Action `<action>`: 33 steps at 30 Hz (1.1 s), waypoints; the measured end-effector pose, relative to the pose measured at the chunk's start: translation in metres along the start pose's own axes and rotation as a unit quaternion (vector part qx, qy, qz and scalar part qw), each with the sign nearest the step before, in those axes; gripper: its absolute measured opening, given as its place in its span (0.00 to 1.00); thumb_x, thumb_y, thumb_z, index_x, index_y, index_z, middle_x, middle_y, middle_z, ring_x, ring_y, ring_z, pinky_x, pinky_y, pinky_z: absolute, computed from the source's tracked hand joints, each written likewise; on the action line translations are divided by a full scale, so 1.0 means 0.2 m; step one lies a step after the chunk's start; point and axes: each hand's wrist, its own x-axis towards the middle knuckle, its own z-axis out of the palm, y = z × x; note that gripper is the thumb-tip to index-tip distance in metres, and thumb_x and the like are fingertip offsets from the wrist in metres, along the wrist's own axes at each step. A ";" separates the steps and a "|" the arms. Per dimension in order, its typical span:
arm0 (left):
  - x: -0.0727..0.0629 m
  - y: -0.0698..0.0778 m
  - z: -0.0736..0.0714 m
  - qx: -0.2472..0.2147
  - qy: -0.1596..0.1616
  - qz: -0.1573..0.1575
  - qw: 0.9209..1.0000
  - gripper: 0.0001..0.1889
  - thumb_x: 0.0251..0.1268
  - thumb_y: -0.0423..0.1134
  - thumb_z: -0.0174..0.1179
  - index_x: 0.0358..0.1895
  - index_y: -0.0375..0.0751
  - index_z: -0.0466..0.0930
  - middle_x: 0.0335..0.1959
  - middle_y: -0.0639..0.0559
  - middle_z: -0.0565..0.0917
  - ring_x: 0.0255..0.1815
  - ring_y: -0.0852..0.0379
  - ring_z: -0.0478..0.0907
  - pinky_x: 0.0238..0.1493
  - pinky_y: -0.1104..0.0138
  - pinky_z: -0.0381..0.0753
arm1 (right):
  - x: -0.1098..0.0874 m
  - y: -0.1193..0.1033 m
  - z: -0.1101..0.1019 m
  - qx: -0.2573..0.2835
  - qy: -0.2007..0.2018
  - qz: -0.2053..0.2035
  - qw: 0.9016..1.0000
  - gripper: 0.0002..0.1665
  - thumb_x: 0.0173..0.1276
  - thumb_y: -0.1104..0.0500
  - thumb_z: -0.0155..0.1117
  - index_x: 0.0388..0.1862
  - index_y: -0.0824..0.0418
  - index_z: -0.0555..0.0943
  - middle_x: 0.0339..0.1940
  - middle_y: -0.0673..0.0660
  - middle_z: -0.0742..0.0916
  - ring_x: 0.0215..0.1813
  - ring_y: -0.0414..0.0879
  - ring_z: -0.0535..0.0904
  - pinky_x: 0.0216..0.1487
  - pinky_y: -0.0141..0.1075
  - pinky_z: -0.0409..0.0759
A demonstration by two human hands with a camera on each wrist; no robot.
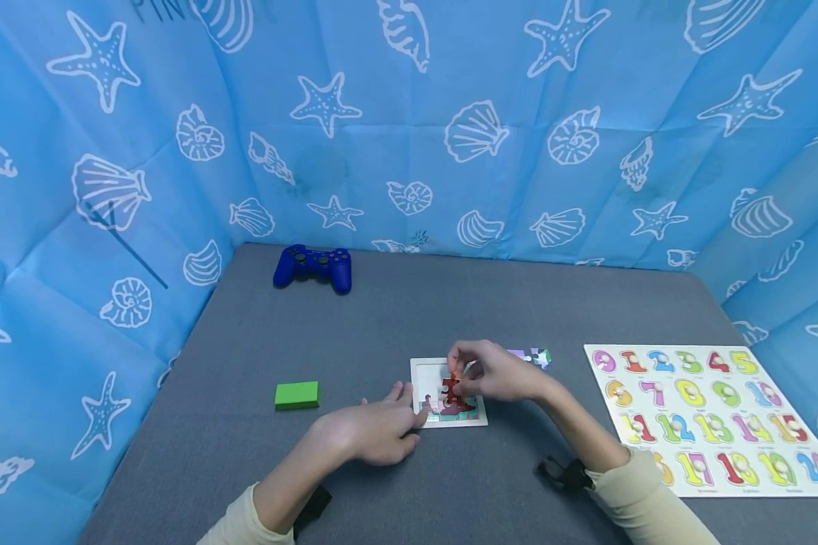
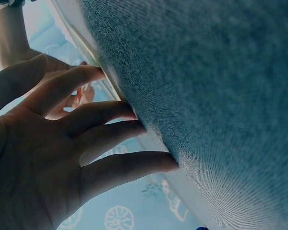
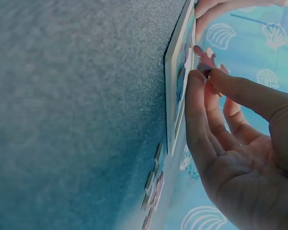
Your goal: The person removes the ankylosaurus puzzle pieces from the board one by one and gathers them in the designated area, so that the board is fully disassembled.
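Your left hand lies with fingers extended, gripping nothing, its fingertips at the near-left side of the white puzzle board, probably to stop it sliding on the table. Your right hand pinches the red puzzle piece between thumb and index finger over the board, a hold that seems meant for turning it finely. The loose pieces sit just beyond your right wrist, likely for easy reach. The right wrist view shows the red piece tilted and raised, which the head view flattens; whether its lowest edge touches the board, you cannot tell. Only the left wrist view shows how widely your left fingers spread.
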 end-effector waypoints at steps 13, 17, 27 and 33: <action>0.00 0.00 0.00 -0.002 -0.005 0.000 1.000 0.30 0.87 0.46 0.53 0.86 0.53 0.63 0.92 0.38 0.49 0.94 0.43 0.43 0.81 0.29 0.62 | -0.16 0.05 -0.07 0.071 0.023 0.030 0.997 0.14 0.71 0.68 0.74 0.52 0.68 0.80 0.41 0.61 0.86 0.38 0.40 0.85 0.41 0.32 0.86; 0.01 0.00 0.00 -0.002 -0.010 0.003 1.000 0.30 0.88 0.45 0.51 0.87 0.52 0.62 0.92 0.37 0.48 0.94 0.41 0.43 0.81 0.27 0.61 | -0.23 0.07 -0.10 0.083 0.031 0.042 0.995 0.16 0.72 0.67 0.74 0.54 0.69 0.80 0.44 0.61 0.86 0.39 0.40 0.85 0.41 0.33 0.86; 0.00 0.01 0.00 0.003 0.005 0.000 1.000 0.30 0.87 0.46 0.53 0.86 0.52 0.63 0.92 0.39 0.49 0.94 0.44 0.43 0.81 0.28 0.61 | -0.37 0.14 -0.23 0.074 0.082 0.088 0.990 0.17 0.72 0.71 0.70 0.58 0.74 0.81 0.46 0.65 0.86 0.43 0.40 0.88 0.47 0.33 0.91; 0.00 0.01 0.01 0.001 0.001 -0.003 1.000 0.30 0.87 0.46 0.53 0.86 0.53 0.63 0.92 0.39 0.49 0.94 0.44 0.43 0.82 0.28 0.61 | -0.39 0.17 -0.26 0.032 0.082 0.109 0.990 0.14 0.74 0.69 0.70 0.56 0.73 0.85 0.44 0.63 0.89 0.41 0.37 0.86 0.43 0.31 0.89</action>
